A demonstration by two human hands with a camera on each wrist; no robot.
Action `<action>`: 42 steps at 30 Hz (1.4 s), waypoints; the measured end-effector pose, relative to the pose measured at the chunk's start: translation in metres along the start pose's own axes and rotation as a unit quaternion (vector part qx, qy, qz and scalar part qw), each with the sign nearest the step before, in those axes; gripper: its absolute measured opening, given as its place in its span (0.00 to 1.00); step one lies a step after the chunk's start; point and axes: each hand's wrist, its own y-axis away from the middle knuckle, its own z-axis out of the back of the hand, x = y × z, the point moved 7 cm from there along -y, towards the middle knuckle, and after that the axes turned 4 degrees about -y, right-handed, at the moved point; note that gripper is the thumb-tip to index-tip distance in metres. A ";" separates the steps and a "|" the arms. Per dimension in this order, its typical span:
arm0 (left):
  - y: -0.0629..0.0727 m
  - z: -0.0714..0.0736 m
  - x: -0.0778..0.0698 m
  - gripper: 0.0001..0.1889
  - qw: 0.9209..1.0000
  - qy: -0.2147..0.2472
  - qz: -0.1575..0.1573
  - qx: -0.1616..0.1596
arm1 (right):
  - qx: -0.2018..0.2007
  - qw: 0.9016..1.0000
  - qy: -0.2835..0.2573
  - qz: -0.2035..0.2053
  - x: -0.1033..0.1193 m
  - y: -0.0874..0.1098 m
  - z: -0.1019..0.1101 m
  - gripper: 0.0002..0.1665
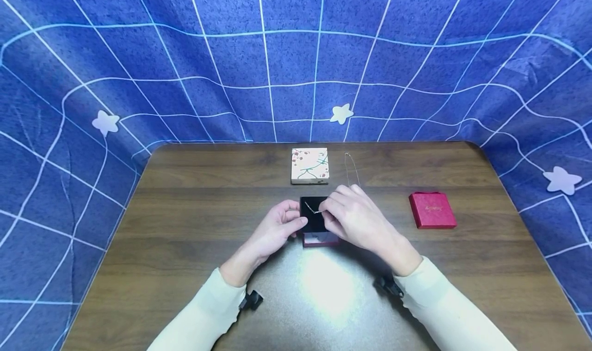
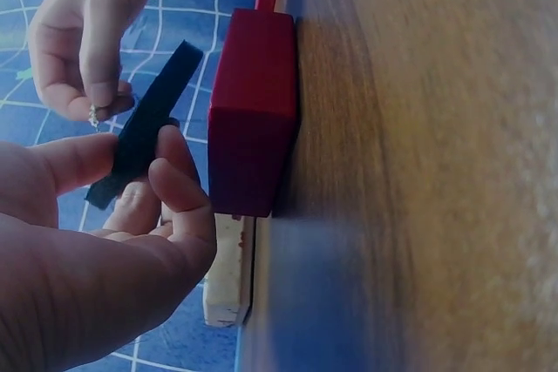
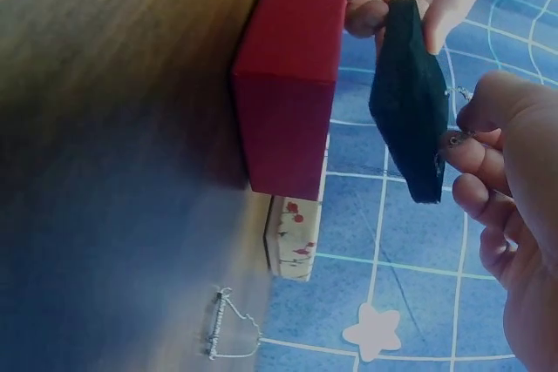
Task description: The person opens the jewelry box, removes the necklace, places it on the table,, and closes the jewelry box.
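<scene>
My left hand (image 1: pixel 277 226) grips a thin black foam pad (image 1: pixel 316 223) by its edge, thumb on one face and fingers behind. Tilted in the left wrist view, the pad (image 2: pixel 144 132) is held up beside an upright red box (image 2: pixel 251 84). A fine silver chain (image 1: pixel 311 208) hangs across the pad's face. My right hand (image 1: pixel 353 215) pinches the chain between thumb and index finger, close against the pad. In the right wrist view a bit of the chain (image 3: pixel 464 93) shows at the fingertips; the rest is hidden by the fingers.
Behind the hands stands a flat floral-patterned box (image 1: pixel 310 165). Another silver chain (image 1: pixel 351 168) lies on the wooden table (image 1: pixel 199 212) beyond my right hand. A red lid (image 1: pixel 433 209) with small lettering sits to the right. A blue gridded cloth (image 1: pixel 296 58) hangs behind the table.
</scene>
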 end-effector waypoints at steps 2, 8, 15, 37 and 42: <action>0.000 0.000 0.000 0.19 1.000 -0.009 0.000 -0.002 | -0.002 1.000 -0.004 -0.003 -0.001 -0.001 0.002 0.05; 0.001 0.001 0.000 0.16 0.999 -0.034 -0.004 -0.011 | -0.004 1.000 -0.024 -0.014 -0.004 -0.005 0.006 0.05; 0.002 0.001 0.001 0.14 0.998 -0.053 -0.005 -0.016 | -0.008 0.998 -0.045 -0.035 -0.010 -0.010 0.007 0.06; 0.004 -0.004 -0.004 0.12 0.997 -0.081 -0.012 -0.009 | 0.001 0.976 -0.172 -0.132 -0.033 -0.030 -0.004 0.02; 0.004 -0.005 -0.004 0.13 0.996 -0.083 -0.014 -0.002 | 0.003 0.969 -0.200 -0.145 -0.036 -0.033 -0.009 0.03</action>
